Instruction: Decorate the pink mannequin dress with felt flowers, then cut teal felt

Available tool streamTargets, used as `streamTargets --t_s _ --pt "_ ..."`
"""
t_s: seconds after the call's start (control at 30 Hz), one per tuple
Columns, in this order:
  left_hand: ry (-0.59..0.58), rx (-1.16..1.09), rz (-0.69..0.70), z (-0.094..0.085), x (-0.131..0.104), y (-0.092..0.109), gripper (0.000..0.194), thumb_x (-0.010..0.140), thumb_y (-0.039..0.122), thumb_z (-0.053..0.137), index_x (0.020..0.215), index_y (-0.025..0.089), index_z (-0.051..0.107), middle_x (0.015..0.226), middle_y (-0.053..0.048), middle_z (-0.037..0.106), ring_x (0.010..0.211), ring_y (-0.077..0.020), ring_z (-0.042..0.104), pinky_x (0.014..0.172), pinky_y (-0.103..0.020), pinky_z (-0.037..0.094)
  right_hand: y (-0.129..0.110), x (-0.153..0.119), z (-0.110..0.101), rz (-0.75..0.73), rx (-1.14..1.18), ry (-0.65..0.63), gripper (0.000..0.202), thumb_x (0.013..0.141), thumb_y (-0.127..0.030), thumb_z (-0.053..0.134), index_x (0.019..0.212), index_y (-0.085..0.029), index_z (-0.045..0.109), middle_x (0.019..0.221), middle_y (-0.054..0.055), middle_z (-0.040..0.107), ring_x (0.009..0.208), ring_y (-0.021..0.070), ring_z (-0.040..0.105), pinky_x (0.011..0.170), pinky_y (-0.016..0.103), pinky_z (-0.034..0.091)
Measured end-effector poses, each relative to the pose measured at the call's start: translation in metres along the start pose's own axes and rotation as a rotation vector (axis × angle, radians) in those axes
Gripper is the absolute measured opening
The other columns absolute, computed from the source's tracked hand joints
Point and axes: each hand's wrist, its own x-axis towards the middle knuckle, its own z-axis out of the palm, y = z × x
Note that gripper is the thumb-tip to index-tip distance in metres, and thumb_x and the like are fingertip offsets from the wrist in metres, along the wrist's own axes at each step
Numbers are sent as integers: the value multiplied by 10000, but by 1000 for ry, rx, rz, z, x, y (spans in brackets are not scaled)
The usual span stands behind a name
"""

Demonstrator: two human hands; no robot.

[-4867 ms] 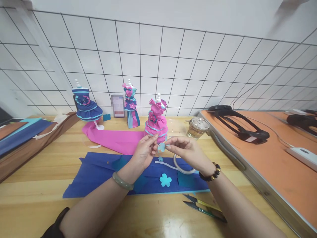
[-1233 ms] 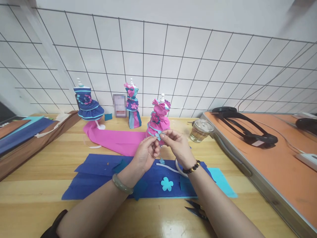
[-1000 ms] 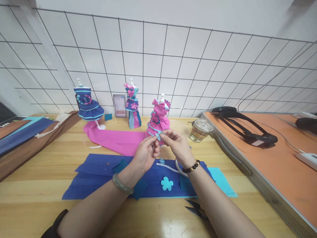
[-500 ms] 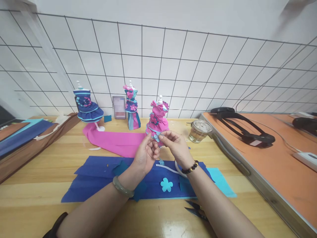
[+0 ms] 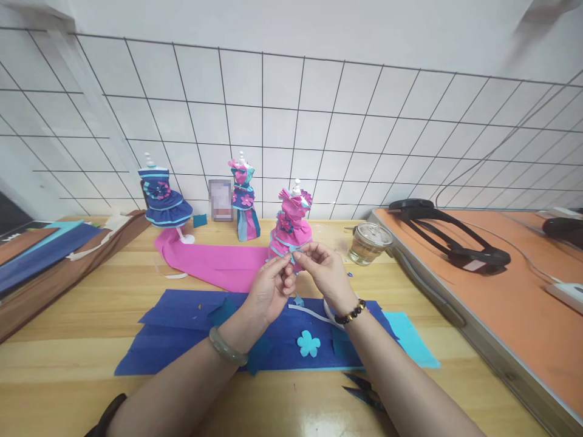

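Observation:
My left hand (image 5: 273,286) and my right hand (image 5: 324,272) meet over the middle of the table, fingertips pinched on a small light-blue paper piece (image 5: 293,252). Just behind them stands a small mannequin in a pink dress (image 5: 298,230) with flowers and light-blue trim; its lower part is partly hidden by my fingers. Below my hands, dark blue paper (image 5: 182,331) lies flat, with a turquoise paper flower (image 5: 308,343) on it. A white strip (image 5: 306,311) runs under my right wrist.
Scissors (image 5: 362,391) lie near the front edge. A lidded cup (image 5: 370,243) stands right of the pink dress. Two more dressed mannequins, one blue (image 5: 166,203), one multicoloured (image 5: 246,200), stand behind pink paper (image 5: 214,264). A black headset (image 5: 449,240) rests on the orange surface.
My fingertips have come closer together, and the light-blue piece between them is turned and shows less of its surface. The view has shifted slightly.

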Motion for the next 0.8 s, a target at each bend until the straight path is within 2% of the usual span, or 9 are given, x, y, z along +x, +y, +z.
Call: streamTargets --t_s 0.17,0.33,0.57,0.8 --pt "4 2 -6 1 -1 1 204 699 239 652 666 142 475 524 60 474 349 -11 375 326 -131 235 -4 -1 -1 -2 8 -5 222 628 -329 732 702 -164 603 657 -9 572 604 112 503 586 241 394" --pt "9 -13 1 0 1 2 190 706 229 644 677 146 475 525 58 470 360 -15 383 326 -130 240 -6 1 -9 53 31 -62 253 711 -405 658 671 -162 602 592 -23 524 523 85 423 509 220 328" --pt "6 79 22 3 -2 1 251 700 299 667 681 154 463 533 65 458 353 -9 367 315 -126 215 -7 3 -15 110 94 14 333 758 -469 589 657 -151 598 582 -6 529 495 84 426 480 218 323" --pt "-12 168 51 2 0 1 277 655 264 710 673 152 458 509 80 431 345 5 334 316 -119 163 -9 4 -18 107 118 37 329 746 -470 601 661 -153 604 583 -6 534 482 84 435 470 217 349"
